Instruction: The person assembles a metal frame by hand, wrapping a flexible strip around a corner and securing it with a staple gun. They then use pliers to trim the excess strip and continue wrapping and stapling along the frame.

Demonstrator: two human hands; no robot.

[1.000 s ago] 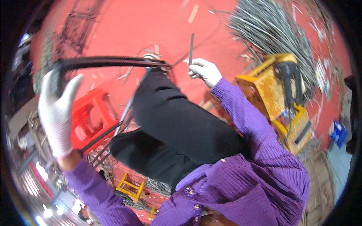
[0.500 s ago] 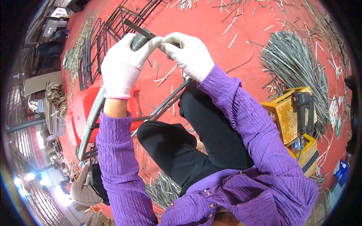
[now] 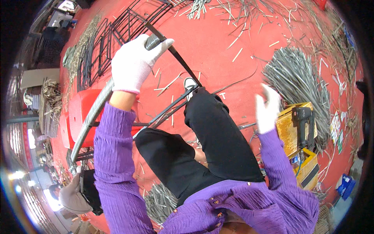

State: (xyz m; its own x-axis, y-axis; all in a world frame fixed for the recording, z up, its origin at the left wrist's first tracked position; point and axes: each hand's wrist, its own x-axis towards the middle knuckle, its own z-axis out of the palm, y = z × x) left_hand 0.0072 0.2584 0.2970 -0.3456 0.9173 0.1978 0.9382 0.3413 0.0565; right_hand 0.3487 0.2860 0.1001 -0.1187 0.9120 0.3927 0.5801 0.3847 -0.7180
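My left hand, in a white glove, is closed around the upper end of a curved bar wrapped in grey strip. The bar's far end shows past my fingers and meets a thin black frame bar that slants down toward my shoe. Out to the right, my gloved right hand is raised beside a yellow wooden stool. Its fingers are spread and somewhat blurred, with nothing visible in them. A slim metal tool tip shows left of the right wrist; its kind is unclear.
A black power tool rests on the yellow stool. Behind it lies a big pile of grey strips. A red plastic chair stands at left, with black metal frames beyond. Loose offcuts are scattered over the red floor.
My right hand has left the bar end near my left hand and swung right and down toward the stool. My left hand still grips the bar, shifted slightly right.
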